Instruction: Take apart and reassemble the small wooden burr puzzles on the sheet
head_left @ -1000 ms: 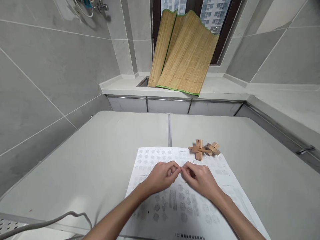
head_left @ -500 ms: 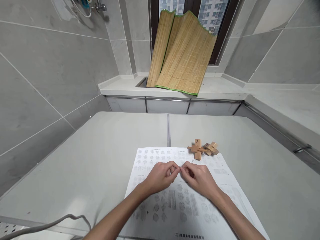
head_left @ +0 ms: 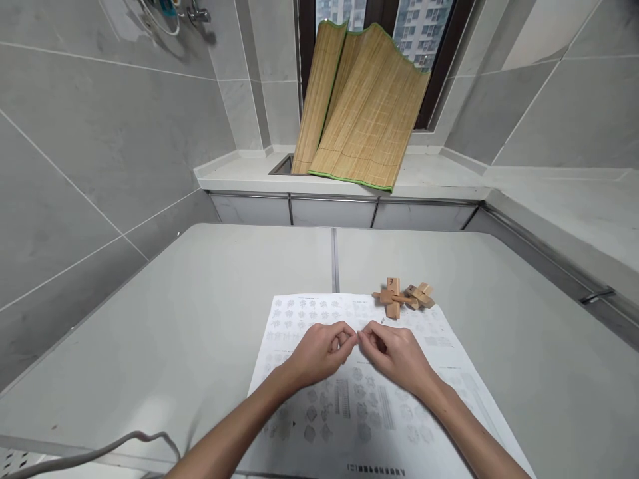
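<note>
A large printed sheet (head_left: 344, 419) with rows of small diagrams and text lies flat on the table, its title upside down from here. Over its middle, my left hand (head_left: 327, 349) is closed, thumb against the curled fingers. My right hand (head_left: 394, 349) mirrors it in a similar pinch, and the fingertips of both almost meet. Whatever they may pinch is too small or hidden to make out. Just beyond my right hand, a wooden interlocking puzzle (head_left: 393, 298) shaped like a cross rests at the sheet's far edge. A smaller wooden burr puzzle (head_left: 420, 296) sits against its right side.
The white table (head_left: 164, 319) has a seam (head_left: 335, 259) down its far half. A folded bamboo mat (head_left: 367, 113) leans on the ledge by the window. At lower left, a grey cable (head_left: 114, 442) crosses the table's near edge. Tiled walls (head_left: 100, 133) stand around.
The view has shifted very slightly. Both hands keep the same pinch in the same place over the sheet, and the wooden puzzles have not moved.
</note>
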The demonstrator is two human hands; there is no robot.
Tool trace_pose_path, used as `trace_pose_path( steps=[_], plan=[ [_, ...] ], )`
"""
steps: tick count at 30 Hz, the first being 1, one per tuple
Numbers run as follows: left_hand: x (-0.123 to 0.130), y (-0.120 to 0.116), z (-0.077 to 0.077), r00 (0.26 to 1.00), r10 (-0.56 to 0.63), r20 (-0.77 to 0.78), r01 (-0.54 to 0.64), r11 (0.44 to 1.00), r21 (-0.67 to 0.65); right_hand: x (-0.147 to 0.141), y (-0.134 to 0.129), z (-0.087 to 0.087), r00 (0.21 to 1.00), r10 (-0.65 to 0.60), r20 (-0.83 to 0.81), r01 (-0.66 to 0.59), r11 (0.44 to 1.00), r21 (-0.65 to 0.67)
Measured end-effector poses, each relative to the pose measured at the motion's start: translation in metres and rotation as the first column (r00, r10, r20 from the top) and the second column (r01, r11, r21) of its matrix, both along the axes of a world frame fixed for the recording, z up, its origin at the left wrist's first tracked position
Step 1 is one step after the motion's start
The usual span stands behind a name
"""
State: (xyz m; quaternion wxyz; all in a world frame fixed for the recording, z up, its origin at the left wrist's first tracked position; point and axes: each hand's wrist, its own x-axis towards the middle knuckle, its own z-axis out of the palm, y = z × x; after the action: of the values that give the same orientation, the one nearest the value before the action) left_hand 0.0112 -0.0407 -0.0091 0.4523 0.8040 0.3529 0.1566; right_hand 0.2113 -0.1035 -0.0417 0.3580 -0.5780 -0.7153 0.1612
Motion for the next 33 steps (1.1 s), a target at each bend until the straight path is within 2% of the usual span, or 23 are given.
trace_pose_path(
  steps=[10, 15, 21, 25, 29, 31, 33],
  plan=[
    [0.000, 0.000, 0.001, 1.000, -0.001, 0.001, 0.001, 1.000, 0.023, 0.001, 0.002, -0.002, 0.998, -0.070, -0.006, 0.070, 0.996, 0.056],
    [0.001, -0.001, 0.002, 1.000, 0.009, -0.007, -0.009, 1.000, 0.023, 0.005, 0.003, -0.001, 0.982, -0.185, -0.048, 0.189, 0.978, 0.091],
    [0.001, 0.000, 0.002, 1.000, 0.012, -0.021, -0.012, 1.000, 0.015, 0.012, 0.005, 0.000, 0.924, -0.345, -0.168, 0.368, 0.921, 0.131],
    [0.000, 0.000, 0.002, 1.000, 0.006, -0.017, -0.006, 1.000, 0.011, 0.018, 0.006, 0.001, 0.836, -0.464, -0.294, 0.505, 0.860, 0.078],
    [0.000, -0.001, 0.001, 1.000, 0.013, 0.002, -0.013, 1.000, 0.003, 0.029, 0.009, 0.002, 0.713, -0.533, -0.456, 0.588, 0.808, -0.024],
    [0.000, -0.001, 0.001, 1.000, 0.015, 0.001, -0.015, 1.000, 0.005, 0.037, 0.012, 0.001, 0.607, -0.550, -0.573, 0.624, 0.777, -0.085],
    [0.000, -0.001, 0.001, 1.000, 0.016, -0.004, -0.016, 1.000, 0.000, 0.045, 0.015, -0.002, 0.468, -0.554, -0.689, 0.646, 0.746, -0.161]
  ],
)
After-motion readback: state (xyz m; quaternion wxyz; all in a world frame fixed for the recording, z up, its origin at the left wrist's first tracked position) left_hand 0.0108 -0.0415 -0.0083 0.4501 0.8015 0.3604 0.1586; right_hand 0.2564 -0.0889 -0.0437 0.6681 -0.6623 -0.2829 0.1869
